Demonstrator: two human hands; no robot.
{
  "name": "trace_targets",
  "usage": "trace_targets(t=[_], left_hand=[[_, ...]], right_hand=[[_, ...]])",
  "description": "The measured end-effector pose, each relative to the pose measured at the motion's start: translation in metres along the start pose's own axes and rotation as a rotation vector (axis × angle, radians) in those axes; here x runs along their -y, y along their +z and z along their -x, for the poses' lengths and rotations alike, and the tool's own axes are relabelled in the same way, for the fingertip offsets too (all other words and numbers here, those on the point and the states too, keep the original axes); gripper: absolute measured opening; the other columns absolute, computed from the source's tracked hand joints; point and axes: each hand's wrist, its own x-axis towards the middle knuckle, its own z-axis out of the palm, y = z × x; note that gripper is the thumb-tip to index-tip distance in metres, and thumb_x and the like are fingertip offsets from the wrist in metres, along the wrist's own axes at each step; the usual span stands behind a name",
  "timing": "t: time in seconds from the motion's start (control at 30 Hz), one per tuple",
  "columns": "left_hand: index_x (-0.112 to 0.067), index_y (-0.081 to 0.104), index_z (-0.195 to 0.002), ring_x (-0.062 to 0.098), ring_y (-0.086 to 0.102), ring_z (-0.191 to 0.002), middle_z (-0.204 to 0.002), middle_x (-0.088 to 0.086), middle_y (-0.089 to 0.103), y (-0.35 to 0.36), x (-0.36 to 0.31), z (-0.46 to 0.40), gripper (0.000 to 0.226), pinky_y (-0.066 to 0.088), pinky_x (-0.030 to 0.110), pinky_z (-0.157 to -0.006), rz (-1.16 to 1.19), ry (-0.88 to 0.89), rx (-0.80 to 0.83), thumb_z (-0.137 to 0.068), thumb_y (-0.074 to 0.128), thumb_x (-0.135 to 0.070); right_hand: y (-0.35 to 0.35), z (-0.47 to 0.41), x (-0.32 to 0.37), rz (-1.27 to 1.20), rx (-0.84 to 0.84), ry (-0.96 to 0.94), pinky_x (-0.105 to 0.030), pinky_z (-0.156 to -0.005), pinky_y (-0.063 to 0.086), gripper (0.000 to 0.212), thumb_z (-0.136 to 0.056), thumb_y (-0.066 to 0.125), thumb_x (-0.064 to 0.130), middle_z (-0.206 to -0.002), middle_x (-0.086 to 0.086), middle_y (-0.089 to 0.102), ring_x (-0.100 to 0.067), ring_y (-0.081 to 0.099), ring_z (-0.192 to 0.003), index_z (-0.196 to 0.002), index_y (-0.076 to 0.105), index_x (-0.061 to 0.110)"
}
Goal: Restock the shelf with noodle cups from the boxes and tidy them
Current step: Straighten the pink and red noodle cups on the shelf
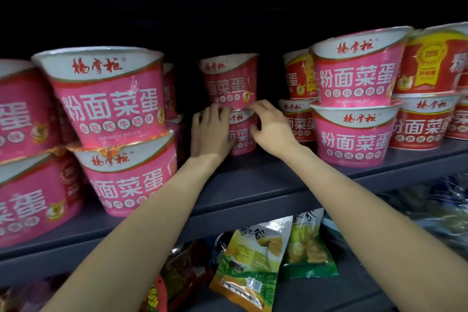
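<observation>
showing: a restocking task well along, with both hands working at the rear of the middle gap.
shelf: grey board carrying every cup in view; a bare strip of it runs from the front edge back to the rear stack, so this column looks unfilled in front.
left stacks: pink cups two high, at the front edge, upper cup tilted slightly; judged placed, perhaps wanting a final straightening.
right stacks: pink cups two high beside red cups, standing near the front; judged done.
rear stack: upper rear cup sits on lower rear cup, deep in the gap between the left and right stacks.
left hand: fingers straight and spread, lying flat on the left side of the lower rear cup, fingertips at the seam between the two cups.
right hand: fingers bent, tips at the base of the upper rear cup; whether it pinches the rim cannot be told.
remaining, as judged: squaring this stack, then filling the bare front; no boxes in view.
snack bags: lower shelf, not part of the task.
</observation>
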Motion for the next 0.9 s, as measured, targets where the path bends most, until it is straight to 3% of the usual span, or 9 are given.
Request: trace_targets(t=[0.13, 0.2, 0.3, 0.4, 0.53, 0.7, 0.9], left_hand=[[-0.012, 0.061, -0.110, 0.029, 0.060, -0.090, -0.103, 0.012, 0.062, 0.004, 0.004, 0.001, 0.065, 0.046, 0.037, -0.078, -0.122, 0.046, -0.107, -0.053, 0.087, -0.031], [-0.013, 0.063, -0.106, 0.028, 0.060, -0.087, -0.098, 0.011, 0.063, 0.006, 0.005, 0.001, 0.060, 0.048, 0.037, -0.075, -0.125, 0.049, -0.154, -0.052, 0.086, -0.023], [-0.012, 0.062, -0.111, 0.032, 0.058, -0.097, -0.105, 0.014, 0.060, 0.006, 0.002, 0.001, 0.057, 0.048, 0.043, -0.084, -0.052, 0.004, -0.112, -0.058, 0.080, -0.007], [-0.005, 0.055, -0.121, 0.036, 0.047, -0.111, -0.118, 0.019, 0.052, 0.001, 0.001, 0.000, 0.055, 0.043, 0.049, -0.095, 0.162, -0.027, -0.025, -0.069, 0.067, 0.007], [-0.003, 0.054, -0.116, 0.034, 0.043, -0.113, -0.121, 0.018, 0.048, 0.001, 0.007, 0.002, 0.048, 0.045, 0.043, -0.091, 0.348, -0.049, -0.060, -0.070, 0.063, 0.008], [-0.014, 0.049, -0.126, 0.028, 0.039, -0.122, -0.130, 0.009, 0.045, -0.004, 0.007, 0.002, 0.054, 0.026, 0.049, -0.109, 0.151, -0.123, -0.020, -0.075, 0.064, -0.007], [-0.016, 0.051, -0.127, 0.031, 0.042, -0.120, -0.129, 0.009, 0.049, -0.006, 0.007, 0.007, 0.056, 0.036, 0.044, -0.095, 0.085, -0.134, -0.025, -0.074, 0.068, -0.006]], right_hand=[[0.004, -0.002, 0.001, -0.070, 0.029, 0.033, -0.033, -0.097, 0.044, 0.049, -0.084, 0.056, 0.000, -0.134, -0.008, 0.048, -0.026, 0.051, -0.119, -0.132, 0.051, 0.007], [0.008, -0.004, 0.004, -0.075, 0.102, 0.061, -0.035, -0.102, 0.042, 0.055, -0.085, 0.057, 0.003, -0.138, -0.009, 0.046, -0.027, 0.049, -0.123, -0.139, 0.044, 0.009], [0.016, -0.001, 0.006, 0.002, 0.163, 0.084, -0.037, -0.099, 0.043, 0.063, -0.087, 0.058, 0.011, -0.139, -0.008, 0.044, -0.028, 0.046, -0.125, -0.146, 0.035, 0.016], [0.018, -0.001, 0.002, 0.066, 0.094, 0.145, -0.034, -0.090, 0.045, 0.062, -0.087, 0.059, 0.016, -0.140, -0.007, 0.036, -0.028, 0.043, -0.124, -0.144, 0.035, 0.023], [0.018, -0.010, 0.003, -0.030, 0.100, 0.163, -0.035, -0.092, 0.044, 0.062, -0.086, 0.061, 0.013, -0.146, -0.005, 0.035, -0.027, 0.045, -0.127, -0.141, 0.034, 0.019], [0.022, -0.017, 0.011, 0.105, 0.070, 0.150, -0.040, -0.086, 0.049, 0.051, -0.089, 0.061, 0.022, -0.136, -0.009, 0.046, -0.032, 0.054, -0.114, -0.134, 0.040, 0.012], [0.022, -0.019, 0.018, 0.229, -0.007, 0.142, -0.036, -0.080, 0.044, 0.046, -0.089, 0.060, 0.027, -0.127, -0.010, 0.052, -0.028, 0.050, -0.116, -0.130, 0.044, 0.011]])
